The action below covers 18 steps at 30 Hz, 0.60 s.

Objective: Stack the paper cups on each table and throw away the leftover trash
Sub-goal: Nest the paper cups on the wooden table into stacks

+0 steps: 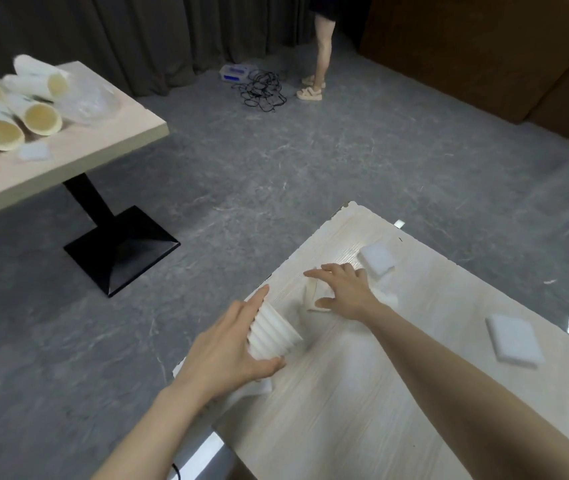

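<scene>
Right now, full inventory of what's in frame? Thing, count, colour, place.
Ribbed white paper cup stack: one, lying sideways, near table's left edge.
Single white paper cup: one, on its side, mid near table.
White folded napkins: two clear, near table's right side; more white scraps under both hands.
Light wood near table: one, bottom right.
White paper cup stacks with yellowish insides: several, lying on far table.
Clear plastic container: one, far table.
Light wood far table: one, black pedestal, upper left.
Black cables: tangle, grey floor.
Bystander's legs: sandals, by curtain.
Left hand: gripping ribbed stack.
Right hand: over single cup, contact unclear.
</scene>
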Each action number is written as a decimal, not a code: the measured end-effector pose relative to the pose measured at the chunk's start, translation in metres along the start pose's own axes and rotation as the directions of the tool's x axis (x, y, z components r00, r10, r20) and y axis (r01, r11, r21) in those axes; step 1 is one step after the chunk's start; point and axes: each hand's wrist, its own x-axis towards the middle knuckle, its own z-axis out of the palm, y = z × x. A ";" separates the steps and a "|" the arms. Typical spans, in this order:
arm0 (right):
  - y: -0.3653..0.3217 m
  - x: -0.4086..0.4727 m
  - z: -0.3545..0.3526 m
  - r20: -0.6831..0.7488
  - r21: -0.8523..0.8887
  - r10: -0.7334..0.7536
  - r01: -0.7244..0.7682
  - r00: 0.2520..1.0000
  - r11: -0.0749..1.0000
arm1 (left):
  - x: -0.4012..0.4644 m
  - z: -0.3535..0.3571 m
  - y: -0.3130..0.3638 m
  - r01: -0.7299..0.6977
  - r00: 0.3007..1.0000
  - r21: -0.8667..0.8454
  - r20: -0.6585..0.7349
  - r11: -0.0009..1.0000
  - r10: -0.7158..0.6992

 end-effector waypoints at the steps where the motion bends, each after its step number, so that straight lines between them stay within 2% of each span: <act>1: -0.001 0.000 0.001 0.002 -0.025 0.005 -0.005 1.000 1.000 | 0.000 0.000 -0.001 0.002 1.000 -0.001 0.001 1.000 -0.002; 4: -0.002 -0.004 0.002 0.048 0.065 0.080 -0.083 0.996 0.994 | -0.001 0.000 -0.002 0.007 1.000 -0.003 0.002 1.000 -0.007; 7: 0.002 -0.013 0.003 0.068 0.329 0.138 -0.152 0.988 0.932 | -0.001 0.001 0.000 0.003 1.000 -0.001 0.003 1.000 -0.003; 9: 0.004 -0.021 0.002 0.061 0.454 0.136 -0.149 0.989 0.878 | -0.002 0.001 0.003 -0.002 1.000 0.004 0.006 1.000 0.002; 14: 0.013 -0.049 -0.012 0.063 0.601 0.064 -0.089 0.996 0.794 | -0.004 0.006 0.011 -0.032 0.999 0.023 0.017 0.999 0.031; 18: 0.026 -0.084 -0.031 -0.015 0.715 0.159 -0.101 0.987 0.692 | -0.007 0.010 0.020 -0.057 0.998 0.012 0.033 0.998 0.056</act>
